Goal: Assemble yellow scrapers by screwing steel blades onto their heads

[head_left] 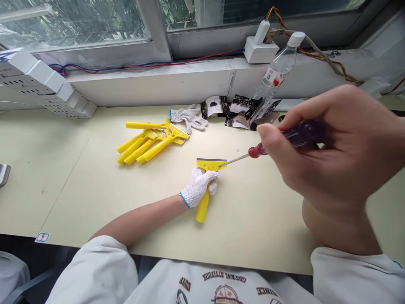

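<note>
My left hand (198, 185), in a white knitted glove with a blue cuff, is closed around the neck of a yellow scraper (202, 209). The scraper's blade edge faces the window and its handle points toward me. My bare right hand (335, 147) grips a screwdriver (257, 150) with a dark purple handle and a red collar. Its thin shaft slants down to the left, and the tip meets the right end of the scraper's head. A tiny metal piece (237, 150), perhaps a screw or nut, lies on the table beyond the shaft.
Several yellow scrapers (152, 143) lie piled at the back left, beside a white glove (190, 117). Black-and-white cardboard packaging (215, 107) and a plastic bottle (275, 76) stand near the sill. White boxes (66, 90) are stacked at the far left. Wires (152, 64) run along the sill.
</note>
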Motion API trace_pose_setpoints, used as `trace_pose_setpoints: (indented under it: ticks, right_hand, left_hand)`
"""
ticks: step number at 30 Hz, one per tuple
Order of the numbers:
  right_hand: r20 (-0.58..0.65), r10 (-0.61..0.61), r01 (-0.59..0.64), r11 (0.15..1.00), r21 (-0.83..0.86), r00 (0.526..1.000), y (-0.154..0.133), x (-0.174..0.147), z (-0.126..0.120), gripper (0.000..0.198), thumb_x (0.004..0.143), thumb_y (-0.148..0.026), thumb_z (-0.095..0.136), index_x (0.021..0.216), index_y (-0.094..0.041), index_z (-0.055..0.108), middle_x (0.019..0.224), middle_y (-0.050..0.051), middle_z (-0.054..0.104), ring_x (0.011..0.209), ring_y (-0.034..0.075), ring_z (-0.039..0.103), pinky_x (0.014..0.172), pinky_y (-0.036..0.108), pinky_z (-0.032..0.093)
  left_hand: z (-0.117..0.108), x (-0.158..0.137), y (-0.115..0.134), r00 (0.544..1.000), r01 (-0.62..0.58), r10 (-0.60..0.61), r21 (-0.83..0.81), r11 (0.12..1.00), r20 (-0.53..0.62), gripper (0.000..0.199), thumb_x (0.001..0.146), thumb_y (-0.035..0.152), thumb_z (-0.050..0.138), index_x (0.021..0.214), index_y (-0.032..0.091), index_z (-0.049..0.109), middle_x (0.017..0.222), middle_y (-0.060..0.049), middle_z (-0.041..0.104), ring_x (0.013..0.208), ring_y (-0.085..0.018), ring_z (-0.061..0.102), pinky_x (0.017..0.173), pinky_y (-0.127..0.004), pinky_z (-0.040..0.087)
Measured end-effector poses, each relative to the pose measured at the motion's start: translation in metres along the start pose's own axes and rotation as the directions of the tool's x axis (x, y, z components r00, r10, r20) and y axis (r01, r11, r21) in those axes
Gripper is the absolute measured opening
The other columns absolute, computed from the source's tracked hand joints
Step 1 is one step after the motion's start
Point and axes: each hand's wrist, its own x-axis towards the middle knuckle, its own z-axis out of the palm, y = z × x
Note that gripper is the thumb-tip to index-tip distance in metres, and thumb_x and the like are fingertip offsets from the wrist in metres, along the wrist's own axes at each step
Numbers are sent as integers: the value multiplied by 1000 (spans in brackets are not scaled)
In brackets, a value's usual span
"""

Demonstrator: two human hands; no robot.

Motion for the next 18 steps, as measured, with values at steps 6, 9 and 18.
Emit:
trace_pose_setpoints:
  ticks: [6,9,18]
  right_hand:
    - [-133,-29,13,993,-118,991,-13,-1,20,28,93,-47,81,84,-27,63,61,-5,61,49,16,54,49,35,31]
    - [98,-121,119,993,18,988,-4,2,9,14,100,-40,67,102,-26,66,75,-1,66,54,17,54,52,36,39]
    - [302,-388,336,918,211,871,6,13,-19,10,108,-21,60,115,-27,64,100,2,73,66,15,59,60,30,52]
  left_hand:
    - [1,3,3,999,-6,0,-133,991,-43,18,82,34,72,81,19,62,51,6,50,40,-10,42,43,-25,39]
    - [2,2,4,999,6,-11,-121,993,-43,19,82,35,71,80,19,62,49,6,48,40,-10,42,44,-25,39]
    - [1,2,3,999,26,-29,-74,997,-44,22,81,38,73,80,19,62,48,7,47,40,-10,44,44,-26,39]
